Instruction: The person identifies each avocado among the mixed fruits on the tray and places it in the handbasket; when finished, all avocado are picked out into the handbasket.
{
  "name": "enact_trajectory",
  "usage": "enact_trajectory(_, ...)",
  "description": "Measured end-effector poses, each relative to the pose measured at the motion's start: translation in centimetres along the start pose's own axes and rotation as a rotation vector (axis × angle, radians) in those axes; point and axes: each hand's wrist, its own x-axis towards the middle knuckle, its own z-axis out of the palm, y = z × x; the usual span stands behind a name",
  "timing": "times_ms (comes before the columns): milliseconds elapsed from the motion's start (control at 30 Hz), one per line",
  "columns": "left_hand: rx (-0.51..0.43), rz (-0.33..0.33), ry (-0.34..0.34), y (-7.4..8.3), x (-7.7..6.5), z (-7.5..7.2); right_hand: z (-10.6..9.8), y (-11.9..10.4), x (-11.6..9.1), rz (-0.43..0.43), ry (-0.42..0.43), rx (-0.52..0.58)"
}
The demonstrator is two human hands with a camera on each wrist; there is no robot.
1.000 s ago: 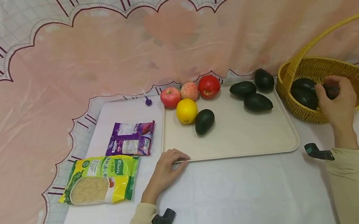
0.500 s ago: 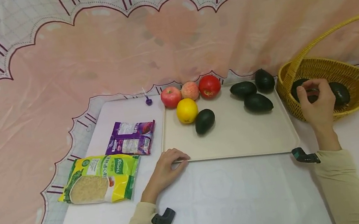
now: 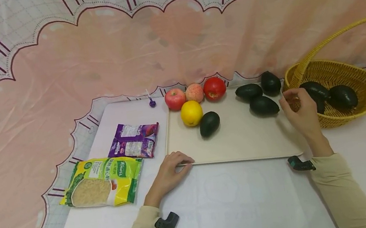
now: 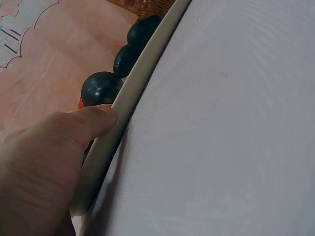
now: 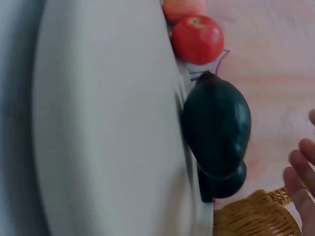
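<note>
Avocados had the numbers here: four on the cream tray, three more visible in the wicker basket, which stood at the back right corner of the white-covered desk! Three of the tray's four bunched up at its back right corner; the fourth sat towards the left edge, just beside a round yellow fruit.

And the right hand? Right there in the channel between the tray's right edge and the basket, partly covering one of the basket's avocados, its fingers loosely bent, thumb apart from them, and nothing in its grasp!

Over to the left hand, and it had the tray's front left corner, thumb and fingers pinching the rim. The left wrist view had one digit laid on that rim, the other fingers largely out of sight.

Along the tray's back edge, reading from the left corner: an apple, a peach, then a round red fruit. Off the tray's left edge a purple packet lay flat, with a yellow-and-green Knorr bag in front of it at the desk's left edge. A small purple lollipop held its spot near the desk's back edge.
</note>
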Motion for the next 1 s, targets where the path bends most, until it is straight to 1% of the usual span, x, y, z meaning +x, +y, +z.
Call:
enact_trajectory(67, -0.001, 0.006, 0.005, 0.0, 0.0, 0.0, 0.4, 0.9, -0.2, 0.030, -0.053, -0.012)
enact_trajectory(200, -0.002, 0.011, 0.009, 0.0, 0.0, 0.0, 0.9, 1.8, -0.5, 0.082, -0.159, -0.024)
enact_trajectory(400, -0.007, -0.001, 0.001, 0.1, 0.0, 0.0, 1.3, 2.4, -0.7, 0.103, -0.336, -0.050)
enact_trajectory(500, -0.006, -0.008, 0.001, 0.1, -0.1, 0.0, 1.5, 2.8, -0.6, 0.128, -0.397, -0.054)
enact_trajectory(700, -0.013, -0.012, -0.006, 0.0, -0.1, 0.1, 2.4, 3.6, -0.6, 0.170, -0.455, -0.069)
enact_trajectory(800, -0.019, -0.008, -0.007, -0.1, -0.1, 0.2, 2.7, 3.7, -0.7, 0.226, -0.476, -0.077)
enact_trajectory(900, -0.017, -0.005, -0.003, 0.0, -0.1, 0.2, 2.8, 3.6, -0.8, 0.284, -0.478, -0.074)
enact_trajectory(1000, -0.007, -0.001, 0.003, 0.0, 0.0, 0.1, 2.9, 3.5, -0.8, 0.308, -0.463, -0.063)
